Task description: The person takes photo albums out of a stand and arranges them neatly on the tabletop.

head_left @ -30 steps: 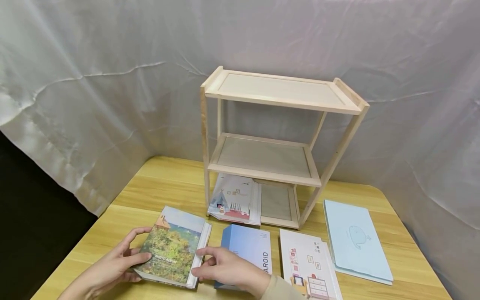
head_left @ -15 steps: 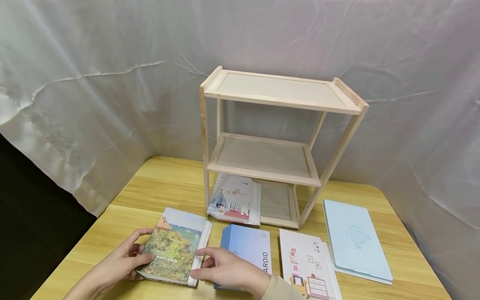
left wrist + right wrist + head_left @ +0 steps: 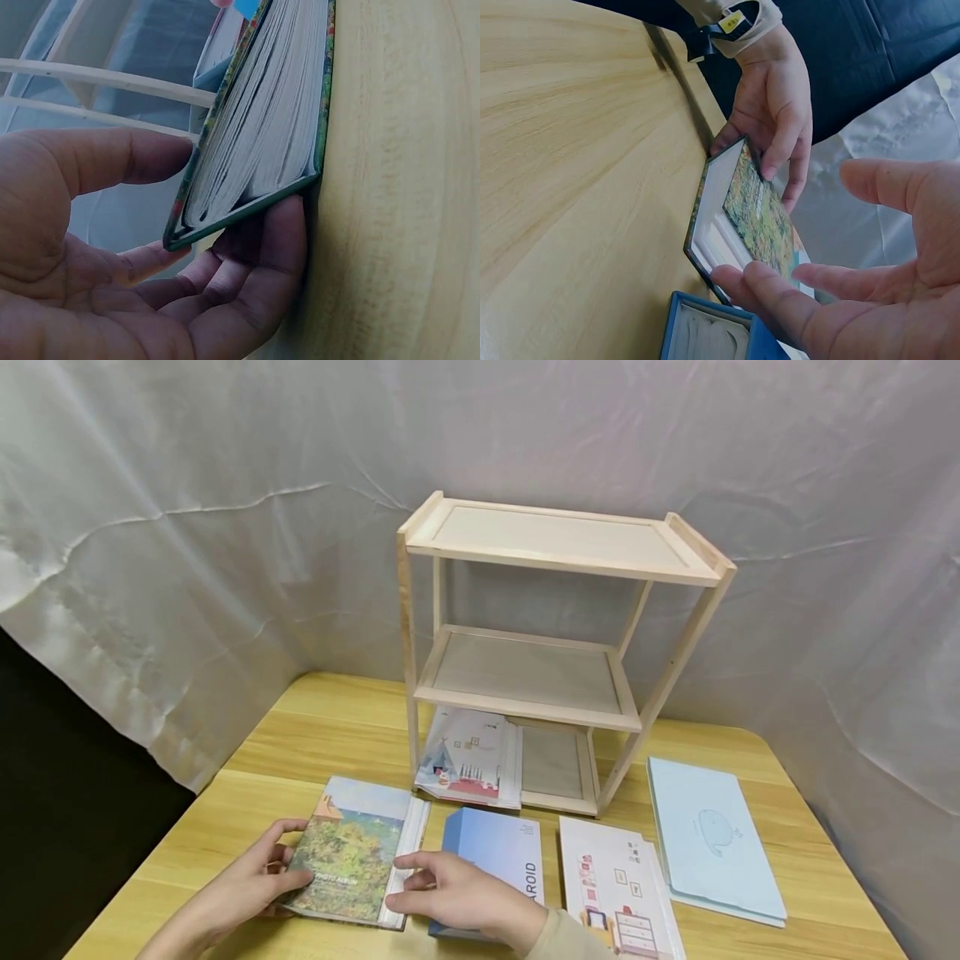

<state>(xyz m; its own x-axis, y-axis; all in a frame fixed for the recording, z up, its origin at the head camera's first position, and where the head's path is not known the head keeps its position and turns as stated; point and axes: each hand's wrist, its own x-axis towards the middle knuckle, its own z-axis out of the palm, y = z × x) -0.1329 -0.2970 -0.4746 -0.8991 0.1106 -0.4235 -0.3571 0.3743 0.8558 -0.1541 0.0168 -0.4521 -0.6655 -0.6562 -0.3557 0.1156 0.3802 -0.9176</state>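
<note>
A photo album (image 3: 352, 860) with a painted landscape cover lies near the front of the table, its page edges facing right. My left hand (image 3: 243, 887) grips its left side, thumb on the cover. In the left wrist view the fingers curl under the album's (image 3: 259, 112) lower corner. On the other side my right hand (image 3: 457, 893) is at the page edge. The right wrist view has this right hand's (image 3: 885, 277) fingers fairly straight against the album's (image 3: 763, 206) page side, with the thumb held apart. Beneath its palm, a blue boxed album (image 3: 498, 852) is partly hidden.
A wooden three-tier shelf (image 3: 528, 697) stands at the back, with a white illustrated album (image 3: 468, 756) on its bottom tier. Another white illustrated album (image 3: 615, 885) lies right of the blue one. Further right is a light blue album (image 3: 716, 839) with a whale drawing. Grey curtains (image 3: 225, 527) surround the table.
The photo album has shifted slightly to the right and turned a little. My left hand has moved right with it. The right hand stays at the page edge, nearly unmoved.
</note>
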